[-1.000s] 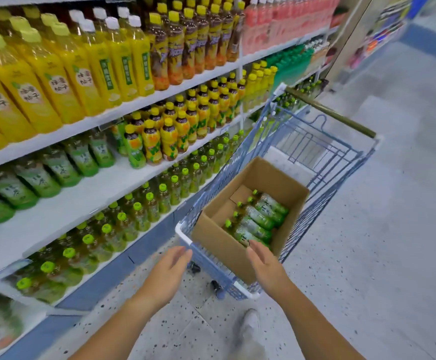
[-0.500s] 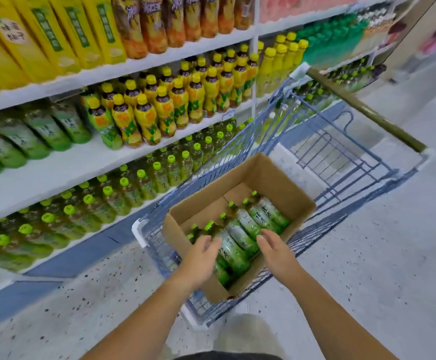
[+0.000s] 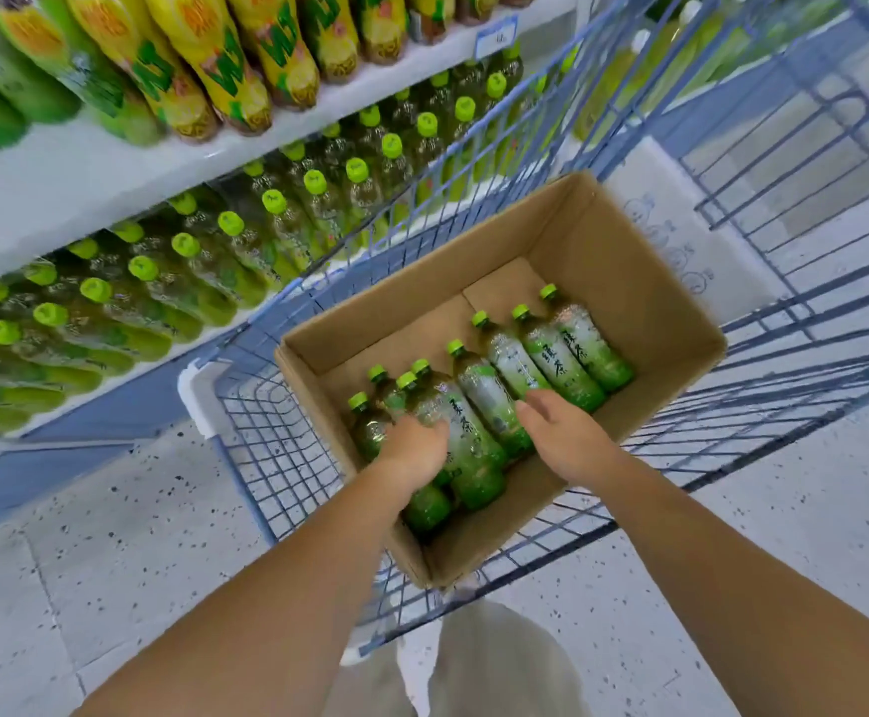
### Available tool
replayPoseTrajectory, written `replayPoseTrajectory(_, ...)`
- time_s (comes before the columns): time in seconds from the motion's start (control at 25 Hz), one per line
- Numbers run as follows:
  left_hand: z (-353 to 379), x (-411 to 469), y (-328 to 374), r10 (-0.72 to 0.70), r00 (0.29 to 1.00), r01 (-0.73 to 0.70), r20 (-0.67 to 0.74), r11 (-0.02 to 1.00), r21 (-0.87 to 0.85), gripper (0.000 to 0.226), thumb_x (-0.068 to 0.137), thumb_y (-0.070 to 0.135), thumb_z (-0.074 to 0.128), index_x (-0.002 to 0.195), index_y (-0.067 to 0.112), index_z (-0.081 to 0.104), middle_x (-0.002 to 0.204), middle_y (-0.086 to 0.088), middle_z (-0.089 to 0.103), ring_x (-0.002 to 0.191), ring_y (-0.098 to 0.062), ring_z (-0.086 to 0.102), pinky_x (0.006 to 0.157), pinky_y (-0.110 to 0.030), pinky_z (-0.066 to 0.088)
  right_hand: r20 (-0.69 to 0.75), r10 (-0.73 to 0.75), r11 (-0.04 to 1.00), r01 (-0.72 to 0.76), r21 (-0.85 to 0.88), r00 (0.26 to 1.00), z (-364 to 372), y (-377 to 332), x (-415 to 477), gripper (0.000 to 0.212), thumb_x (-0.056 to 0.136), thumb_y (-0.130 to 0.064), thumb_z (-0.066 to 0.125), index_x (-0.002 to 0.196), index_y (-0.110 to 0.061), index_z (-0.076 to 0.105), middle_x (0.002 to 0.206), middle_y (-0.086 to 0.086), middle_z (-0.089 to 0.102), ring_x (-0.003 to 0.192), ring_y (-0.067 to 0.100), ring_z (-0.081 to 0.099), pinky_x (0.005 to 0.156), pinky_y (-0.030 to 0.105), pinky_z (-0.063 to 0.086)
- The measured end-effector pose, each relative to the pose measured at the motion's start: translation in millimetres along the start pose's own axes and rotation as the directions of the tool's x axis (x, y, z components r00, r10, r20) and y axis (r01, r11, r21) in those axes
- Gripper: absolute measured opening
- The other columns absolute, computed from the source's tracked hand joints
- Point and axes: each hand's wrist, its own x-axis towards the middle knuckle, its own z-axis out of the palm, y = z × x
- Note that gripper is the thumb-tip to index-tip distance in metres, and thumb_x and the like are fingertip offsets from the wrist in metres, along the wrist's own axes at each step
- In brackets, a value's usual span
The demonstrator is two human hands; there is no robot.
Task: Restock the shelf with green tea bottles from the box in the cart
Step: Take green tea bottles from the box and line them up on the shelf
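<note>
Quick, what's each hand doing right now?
Left hand: closing on a green tea bottle in the box.
Right hand: open, resting on bottles, gripping nothing.

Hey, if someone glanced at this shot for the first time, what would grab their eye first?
Probably the open brown cardboard box sitting in the blue wire shopping cart, with green-capped green tea bottles lying along its near side. Both bare hands reach into it: the left hand rests on the nearer bottles, the right hand on those beside them. To the left, the white store shelf carries rows of matching green-capped bottles.
</note>
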Motion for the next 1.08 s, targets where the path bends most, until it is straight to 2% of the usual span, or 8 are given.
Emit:
replayPoseTrajectory(0.08,14,17,-3,-0.056,0.998,0.056,0.036,0.998,0.018,0.032,0.102,0.034,0.045,0.117,0.007,0.055,0.093,-0.008,0.058,0.069,-0.021,0.048,0.070,-0.031,0.040,0.037,0.022,0.998,-0.020,-0.060,0.999,5,8,23,0.056,0.102,-0.048,0.036,0.150,-0.018,0.035,0.135,0.010,0.056,0.115,0.024,0.055,0.096,0.036,0.040)
replayPoseTrajectory(0.12,23,27,-7,-0.074,0.997,0.074,0.025,0.997,0.003,0.024,0.102,0.030,0.047,0.086,0.014,0.052,0.075,-0.004,0.047,0.060,-0.017,0.040,0.063,-0.031,0.036,0.053,0.031,0.997,-0.027,-0.078,0.998,8,13,37,0.056,0.102,-0.047,0.036,0.150,-0.017,0.034,0.134,0.012,0.057,0.115,0.026,0.056,0.096,0.038,0.041)
replayPoseTrajectory(0.2,37,42,-13,-0.111,0.994,0.111,0.000,0.993,-0.041,0.040,0.099,0.027,0.057,0.066,0.017,0.036,0.066,-0.001,0.039,0.055,-0.016,0.038,0.054,-0.030,0.032,0.072,0.060,0.994,-0.053,-0.100,0.996,13,20,61,0.058,0.102,-0.048,0.035,0.150,-0.016,0.032,0.136,0.013,0.054,0.112,0.026,0.055,0.096,0.039,0.042)
replayPoseTrajectory(0.36,59,65,-23,-0.091,0.986,0.072,-0.143,0.989,-0.131,0.031,0.090,0.031,0.072,0.074,0.013,0.053,0.060,-0.002,0.048,0.061,-0.023,0.056,0.046,-0.026,0.031,0.061,0.125,0.974,-0.110,-0.196,0.990,23,30,110,0.056,0.103,-0.045,0.033,0.148,-0.012,0.034,0.131,0.014,0.053,0.106,0.028,0.057,0.084,0.035,0.044)
replayPoseTrajectory(0.48,70,74,-28,-0.083,0.980,0.048,-0.179,0.980,-0.194,0.039,0.088,0.035,0.074,0.102,0.001,0.064,0.091,-0.012,0.065,0.093,-0.035,0.066,0.066,-0.032,0.048,0.045,0.163,0.959,-0.148,-0.244,0.986,36,34,138,0.046,0.104,-0.037,0.038,0.138,-0.007,0.042,0.116,0.014,0.056,0.093,0.025,0.057,0.075,0.034,0.045)
replayPoseTrajectory(0.68,72,80,-29,-0.059,0.978,-0.005,-0.201,0.953,-0.302,0.033,0.077,0.030,0.081,0.100,0.017,0.061,0.097,-0.002,0.067,0.091,-0.025,0.064,0.081,-0.031,0.052,-0.041,0.151,0.920,-0.155,-0.359,0.988,52,40,159,0.044,0.099,-0.036,0.051,0.133,-0.007,0.050,0.124,0.015,0.061,0.112,0.032,0.059,0.087,0.037,0.048)
replayPoseTrajectory(0.88,50,86,-20,-0.018,0.984,-0.037,-0.179,0.954,-0.299,0.054,0.068,0.037,0.079,0.108,0.014,0.051,0.096,-0.003,0.066,0.084,-0.020,0.064,0.073,-0.035,0.052,-0.030,0.128,0.847,-0.125,-0.516,0.991,58,40,170,0.043,0.092,-0.050,0.058,0.099,-0.007,0.063,0.109,0.014,0.064,0.089,0.028,0.059,0.071,0.032,0.047)
replayPoseTrajectory(1.08,19,84,0,0.100,0.983,-0.133,-0.152,0.966,-0.221,0.047,0.074,0.027,0.079,0.102,0.019,0.042,0.089,-0.001,0.063,0.078,-0.015,0.064,0.062,-0.031,0.051,-0.129,0.141,0.816,-0.189,-0.546,0.982,69,35,165,0.063,0.089,-0.044,0.063,0.131,-0.001,0.046,0.133,0.016,0.045,0.123,0.030,0.048,0.098,0.036,0.044)
